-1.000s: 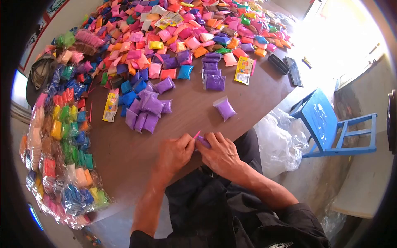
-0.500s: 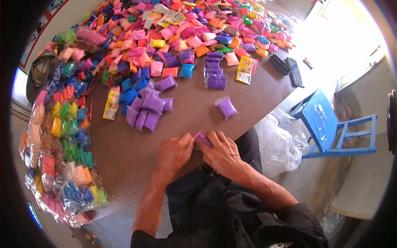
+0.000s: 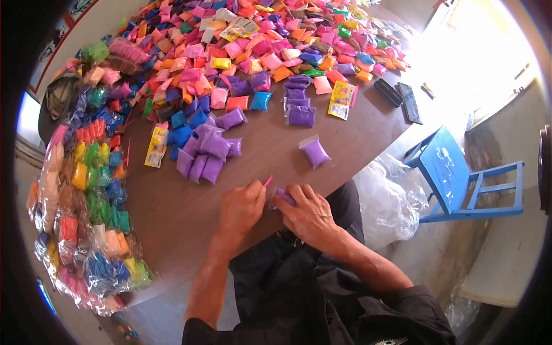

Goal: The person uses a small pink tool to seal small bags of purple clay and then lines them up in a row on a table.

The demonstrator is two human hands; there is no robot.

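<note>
At the table's near edge, my left hand [image 3: 244, 208] is closed on a thin pink stick [image 3: 268, 181] whose tip points up and away. Just to its right, my right hand [image 3: 309, 211] grips a small purple packet [image 3: 283, 197], mostly covered by the fingers. The stick and this packet are apart. A single purple packet [image 3: 315, 152] lies on the table beyond my right hand. Farther left is a heap of purple packets [image 3: 213, 144], and an overlapping row of darker purple packets [image 3: 301, 115] lies toward the back.
Mixed coloured packets [image 3: 270, 43] cover the far side of the brown table [image 3: 259, 152]. Bagged packets [image 3: 92, 207] line the left edge. Yellow printed cards [image 3: 342, 99], a black case [image 3: 388, 92], a blue chair [image 3: 445, 167] and a clear plastic bag [image 3: 391, 198] are on the right.
My left hand has drawn slightly left, taking the pink stick away from the purple packet. The stick now points more upward. My right hand stays nearly in place on the packet.
</note>
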